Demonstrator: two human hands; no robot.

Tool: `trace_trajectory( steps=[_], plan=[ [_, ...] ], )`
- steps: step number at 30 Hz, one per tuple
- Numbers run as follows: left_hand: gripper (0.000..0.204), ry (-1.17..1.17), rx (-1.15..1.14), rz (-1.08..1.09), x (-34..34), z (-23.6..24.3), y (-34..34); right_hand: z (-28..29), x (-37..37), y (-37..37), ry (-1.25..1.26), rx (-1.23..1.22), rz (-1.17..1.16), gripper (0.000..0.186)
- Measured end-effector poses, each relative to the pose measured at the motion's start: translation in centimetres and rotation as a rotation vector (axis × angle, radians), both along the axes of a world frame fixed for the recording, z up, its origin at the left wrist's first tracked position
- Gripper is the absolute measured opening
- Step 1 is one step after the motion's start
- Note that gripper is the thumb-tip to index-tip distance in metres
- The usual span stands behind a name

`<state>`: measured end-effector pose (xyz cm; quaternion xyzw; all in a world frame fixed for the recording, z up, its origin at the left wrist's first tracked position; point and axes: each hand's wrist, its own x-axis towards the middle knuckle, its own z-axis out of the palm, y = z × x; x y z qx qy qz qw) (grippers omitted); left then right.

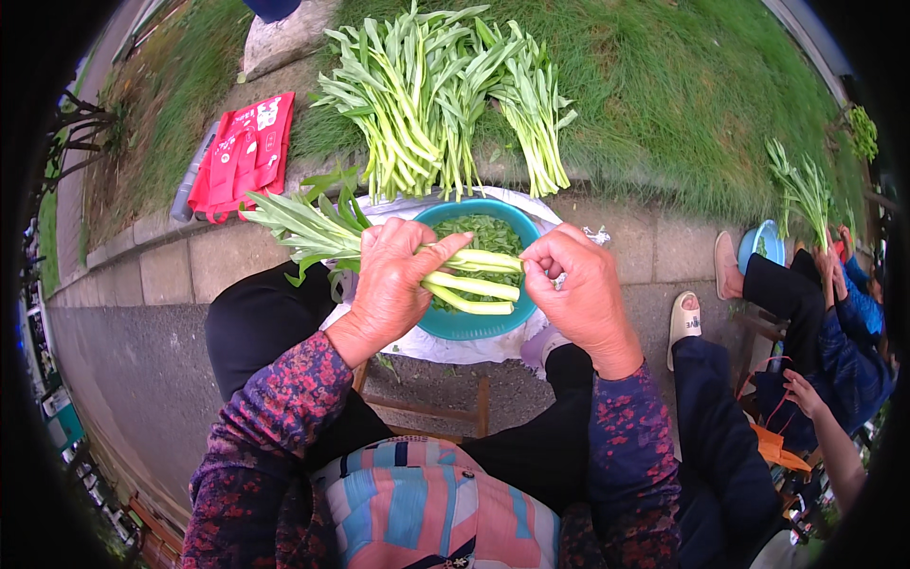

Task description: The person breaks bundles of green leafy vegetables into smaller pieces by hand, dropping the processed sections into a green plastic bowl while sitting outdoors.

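Before my block-patterned garment point(422, 498), my left fingers point(444, 250) clamp smooth leafy stalks point(471, 284), long axis crosswise, leaves point(305, 222) leftward, bare ends point(499, 288) rightward, over a round teal basin point(469, 329); my right fingers point(557, 248) pinch together at one tip. Beyond, leafy bunches point(403, 109) lie heaped.

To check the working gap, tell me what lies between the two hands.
In the head view, pale green stems reach from the left hand toward the right hand, above a teal basin holding leafy greens.
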<state>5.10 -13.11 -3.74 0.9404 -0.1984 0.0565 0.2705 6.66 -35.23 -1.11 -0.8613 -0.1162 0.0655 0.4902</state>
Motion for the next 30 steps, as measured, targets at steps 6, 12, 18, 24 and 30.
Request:
trace_trajectory(
  steps=[6,12,18,24,30],
  plan=[
    [0.045,-0.04,0.0,0.001,0.2,-0.1,0.1,-0.6,-0.2,0.8,-0.069,-0.015,-0.049,0.011],
    [0.045,-0.079,-0.095,0.028,0.2,-0.3,0.2,-1.0,0.0,1.7,-0.077,0.053,-0.131,0.012],
    [0.04,-0.057,-0.184,0.15,0.1,-2.1,0.6,-2.2,0.7,0.7,-0.147,0.105,-0.294,0.008],
    [0.037,0.553,-0.868,0.341,0.6,-0.8,0.5,-1.5,2.8,-4.1,-0.022,0.378,-0.583,0.007],
    [0.049,0.828,-1.224,0.256,1.0,0.8,0.1,-2.1,2.2,-3.9,0.017,0.388,-0.493,0.01]
  ],
)
